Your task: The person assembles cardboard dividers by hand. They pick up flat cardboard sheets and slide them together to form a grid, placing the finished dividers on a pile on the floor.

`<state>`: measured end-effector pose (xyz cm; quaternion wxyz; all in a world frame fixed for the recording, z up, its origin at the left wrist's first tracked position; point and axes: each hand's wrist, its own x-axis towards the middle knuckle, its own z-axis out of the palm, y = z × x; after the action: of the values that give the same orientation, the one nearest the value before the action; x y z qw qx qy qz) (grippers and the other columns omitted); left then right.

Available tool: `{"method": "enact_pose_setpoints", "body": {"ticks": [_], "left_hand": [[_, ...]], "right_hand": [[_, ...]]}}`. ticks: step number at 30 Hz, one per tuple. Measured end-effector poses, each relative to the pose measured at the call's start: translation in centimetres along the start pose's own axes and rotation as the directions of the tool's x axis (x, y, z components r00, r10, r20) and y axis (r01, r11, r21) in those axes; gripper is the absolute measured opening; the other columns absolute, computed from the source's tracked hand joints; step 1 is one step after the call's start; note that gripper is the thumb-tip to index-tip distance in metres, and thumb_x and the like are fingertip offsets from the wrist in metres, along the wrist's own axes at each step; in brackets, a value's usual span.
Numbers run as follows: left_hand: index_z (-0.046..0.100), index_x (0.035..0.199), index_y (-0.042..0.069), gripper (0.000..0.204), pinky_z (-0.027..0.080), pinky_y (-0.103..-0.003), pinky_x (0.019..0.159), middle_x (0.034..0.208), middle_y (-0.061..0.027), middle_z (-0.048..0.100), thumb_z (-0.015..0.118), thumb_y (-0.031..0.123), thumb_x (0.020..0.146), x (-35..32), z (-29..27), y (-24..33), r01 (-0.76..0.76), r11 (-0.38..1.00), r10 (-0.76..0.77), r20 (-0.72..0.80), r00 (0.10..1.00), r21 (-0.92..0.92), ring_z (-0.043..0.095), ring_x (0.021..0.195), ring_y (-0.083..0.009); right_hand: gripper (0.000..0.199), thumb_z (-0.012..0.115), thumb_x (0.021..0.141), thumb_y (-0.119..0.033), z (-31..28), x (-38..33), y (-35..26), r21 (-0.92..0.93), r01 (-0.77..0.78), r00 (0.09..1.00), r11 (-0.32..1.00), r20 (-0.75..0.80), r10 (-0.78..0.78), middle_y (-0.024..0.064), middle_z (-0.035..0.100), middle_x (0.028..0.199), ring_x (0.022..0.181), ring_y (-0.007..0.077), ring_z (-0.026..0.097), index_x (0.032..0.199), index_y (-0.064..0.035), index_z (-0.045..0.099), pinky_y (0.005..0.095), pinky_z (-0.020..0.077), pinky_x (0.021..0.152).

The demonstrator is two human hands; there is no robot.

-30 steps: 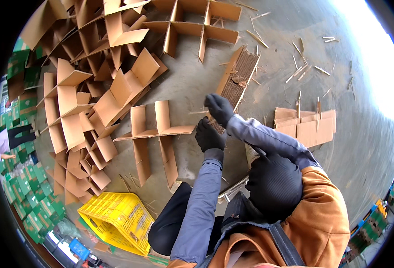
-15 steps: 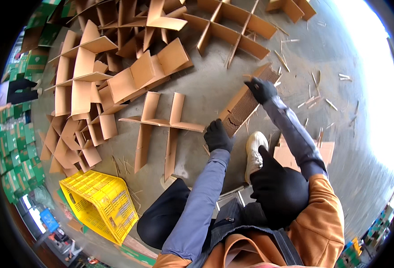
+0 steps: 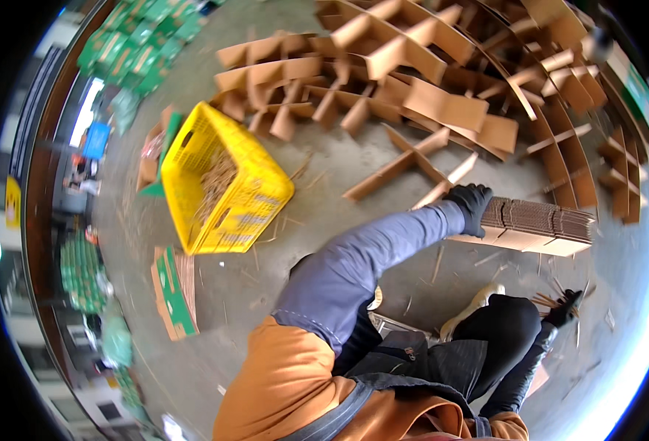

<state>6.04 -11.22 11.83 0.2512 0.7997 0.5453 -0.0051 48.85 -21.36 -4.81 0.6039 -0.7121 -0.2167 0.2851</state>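
A stack of slotted brown cardboard strips (image 3: 534, 239) stands on edge on the floor ahead and to my right. My left hand (image 3: 471, 209), in a black glove, is closed around its left end. Near my shoe (image 3: 473, 312), low on the right, my right hand (image 3: 564, 309) is closed on a bunch of thin cardboard scraps (image 3: 546, 301) that stick out at several angles. Just beyond my left hand, an assembled cardboard divider (image 3: 412, 158) lies on the floor, partly hidden by that hand and forearm.
A yellow plastic crate (image 3: 265, 191) with shredded scraps inside stands tilted on the left. Behind, many cardboard dividers (image 3: 383, 37) are piled up. A green and brown flattened box (image 3: 173, 292) lies at lower left. Green cartons (image 3: 137, 44) are stacked farther back.
The view has swung left, bringing the crate nearer the middle. My right hand has left the stack's far end and now grips scraps low on the right. My left hand stays on the stack.
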Motion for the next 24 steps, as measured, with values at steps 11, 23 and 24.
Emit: {"method": "enact_pose_setpoints", "body": {"ticks": [11,23,24], "left_hand": [[0.053,0.111,0.005,0.079,0.046,-0.04,0.087,0.111,-0.0184,0.059,0.081,0.051,0.052,-34.7,7.0,-23.1,0.549,0.641,-0.767,-0.472,0.434,-0.537,0.057,0.104,-0.0321],[0.056,0.115,0.006,0.075,0.047,-0.038,0.087,0.113,-0.0161,0.06,0.08,0.047,0.056,-45.0,21.3,-30.2,0.637,0.332,-0.909,-0.055,0.413,-0.696,0.058,0.104,-0.0298],[0.058,0.113,0.007,0.074,0.048,-0.038,0.087,0.112,-0.016,0.061,0.08,0.047,0.055,-44.7,22.0,-30.9,0.582,0.409,-0.883,-0.144,0.446,-0.703,0.059,0.103,-0.0298]], "right_hand": [[0.031,0.052,0.093,-0.032,23.6,-12.8,-26.0,0.334,0.449,0.69,0.829,0.461,-0.559,-0.0002,0.057,0.078,0.069,0.0081,0.051,0.094,-0.0041,0.064,0.0244,0.042,0.061],[0.053,0.063,0.079,-0.048,53.4,-76.3,-28.2,0.283,0.009,-0.065,0.959,0.957,-0.282,0.0139,0.053,0.091,0.081,0.0241,0.052,0.104,-0.005,0.047,0.0333,0.0413,0.068],[0.071,0.064,0.075,-0.054,56.3,-79.0,-25.4,0.326,0.358,-0.196,0.875,0.942,-0.271,0.0199,0.052,0.106,0.095,0.0319,0.053,0.119,-0.0033,0.039,0.0381,0.0424,0.078]]}}
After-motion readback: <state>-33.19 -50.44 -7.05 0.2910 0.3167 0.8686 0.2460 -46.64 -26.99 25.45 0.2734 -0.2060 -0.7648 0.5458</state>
